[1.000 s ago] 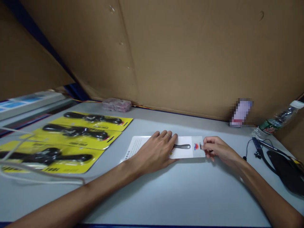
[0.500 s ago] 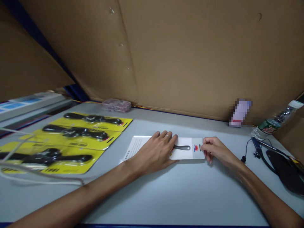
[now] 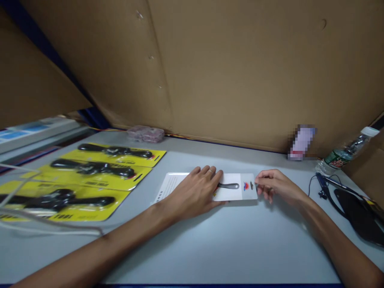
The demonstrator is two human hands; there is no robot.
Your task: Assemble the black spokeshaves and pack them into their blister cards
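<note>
A white printed card package [image 3: 248, 194] lies flat on the grey table [image 3: 228, 244]. It bears the picture of a dark tool handle [image 3: 229, 186], a red-and-blue logo and a hang hole at its right end. My left hand [image 3: 193, 194] rests palm down across the middle of the package, fingers stretched out, hiding part of the print. At the package's right edge is my right hand [image 3: 273, 185], thumb and forefinger pinched together and the other fingers curled. Whatever is in that pinch is too small to make out.
Several yellow blister packs [image 3: 120, 184] with black-handled tools lie to the left, a white cable [image 3: 72, 231] across the nearest. Behind are a clear plastic box [image 3: 146, 134] and a cardboard wall [image 3: 240, 72]. On the right stand a bottle [image 3: 337, 160] and a black flat object [image 3: 357, 214].
My right hand has shifted slightly up and right from the hang hole to the package's edge. The hole and right end now show more clearly. My left hand stays on the package.
</note>
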